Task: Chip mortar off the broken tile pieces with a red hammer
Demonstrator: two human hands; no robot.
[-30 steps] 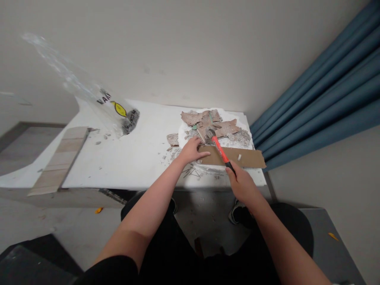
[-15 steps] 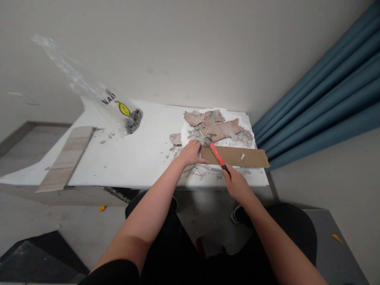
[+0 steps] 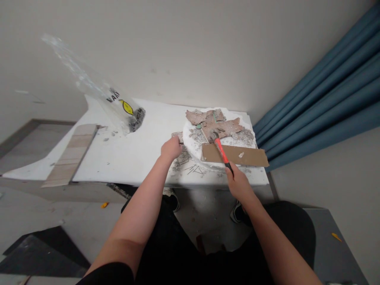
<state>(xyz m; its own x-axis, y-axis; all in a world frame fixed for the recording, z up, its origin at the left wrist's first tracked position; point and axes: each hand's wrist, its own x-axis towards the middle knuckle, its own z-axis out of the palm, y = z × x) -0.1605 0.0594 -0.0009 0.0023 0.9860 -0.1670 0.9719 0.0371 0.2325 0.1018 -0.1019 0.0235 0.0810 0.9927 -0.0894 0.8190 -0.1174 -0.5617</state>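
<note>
My right hand point(image 3: 238, 182) is closed around the black grip of a hammer with a red handle point(image 3: 221, 150). The hammer's head lies over torn brown cardboard point(image 3: 227, 127) that is strewn with grey crumbs. My left hand point(image 3: 171, 149) is closed beside a small torn cardboard piece point(image 3: 177, 135), at the left rim of a white round board point(image 3: 190, 148). What its fingers hold, if anything, is too small to tell. A flat brown cardboard strip point(image 3: 246, 155) with a small white scrap on it lies across the board's near side. Several thin nails point(image 3: 194, 169) are scattered near the table's front edge.
A clear plastic bag point(image 3: 124, 107) with dark contents stands at the back left of the white table point(image 3: 139, 150). A wood-patterned plank point(image 3: 71, 154) lies at the left. Blue curtains point(image 3: 326, 91) hang to the right; a wall is behind.
My left hand has left the cardboard strip's left end and moved left to the small torn piece, its fingers now curled in. The hammer head has shifted slightly right.
</note>
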